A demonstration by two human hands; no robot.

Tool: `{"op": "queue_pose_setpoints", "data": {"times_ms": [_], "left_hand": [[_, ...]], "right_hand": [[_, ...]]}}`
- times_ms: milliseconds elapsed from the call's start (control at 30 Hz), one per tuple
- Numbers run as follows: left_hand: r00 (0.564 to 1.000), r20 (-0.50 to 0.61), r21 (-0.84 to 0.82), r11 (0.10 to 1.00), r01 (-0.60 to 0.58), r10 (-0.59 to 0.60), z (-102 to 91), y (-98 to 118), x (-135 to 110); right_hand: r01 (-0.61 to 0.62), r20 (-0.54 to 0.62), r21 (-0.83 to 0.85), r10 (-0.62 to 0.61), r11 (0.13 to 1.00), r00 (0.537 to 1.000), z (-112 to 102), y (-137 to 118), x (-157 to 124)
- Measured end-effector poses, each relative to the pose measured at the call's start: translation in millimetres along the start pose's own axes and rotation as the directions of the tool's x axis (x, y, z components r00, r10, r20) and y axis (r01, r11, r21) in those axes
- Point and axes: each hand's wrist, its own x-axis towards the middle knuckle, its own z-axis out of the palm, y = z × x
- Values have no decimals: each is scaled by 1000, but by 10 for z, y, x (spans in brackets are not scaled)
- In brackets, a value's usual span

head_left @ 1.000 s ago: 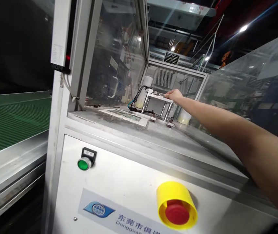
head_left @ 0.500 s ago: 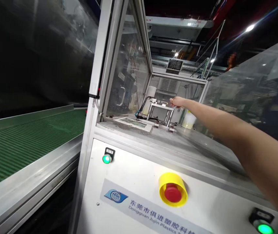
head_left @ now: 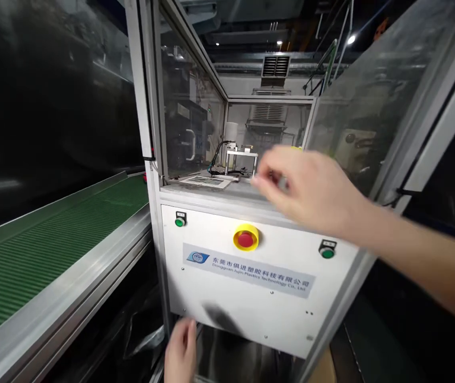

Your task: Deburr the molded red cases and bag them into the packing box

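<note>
My right hand [head_left: 303, 186] is in front of the machine's opening, its fingers curled and the thumb close to the fingertips. Whatever may be in that pinch is too small or blurred to make out. Behind it, a metal fixture [head_left: 242, 153] on short posts stands on the machine's grey worktop, with a small pale block on top. Low in the view, my left hand [head_left: 181, 351] is partly cut off by the frame. Its fingers are drawn together, with nothing visible in them, near the bottom edge of the white front panel [head_left: 227, 306].
A red stop button [head_left: 246, 240] in a yellow collar sits between a left green button [head_left: 180, 222] and a right green button [head_left: 328, 252]. To the left runs a green ribbed conveyor [head_left: 71, 223]. Clear side panels [head_left: 195, 117] and metal posts frame the worktop.
My right hand has drawn back from the fixture toward me. The view has pulled back, and my left hand has come into sight. Both green buttons, lit before, now look dark.
</note>
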Motion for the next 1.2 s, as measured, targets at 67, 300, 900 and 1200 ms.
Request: {"op": "queue_pose_setpoints", "data": {"times_ms": [67,300,900,1200], "left_hand": [[956,-147,79,966,-244,254,-153,363,316],[828,-7,425,752,-505,560,-504,1377,1155],[837,-77,851,473,-229,542,-432,1729,1304],[924,345,426,850,-310,165,-636,775,44]], "right_hand": [[-33,-121,144,51,989,991,32,-130,-789],[-506,-218,241,555,828,803,1090,258,-2499],[-495,-140,-241,475,835,869,1063,197,-2542],[-650,201,348,624,676,755,1878,-297,-3601]]}}
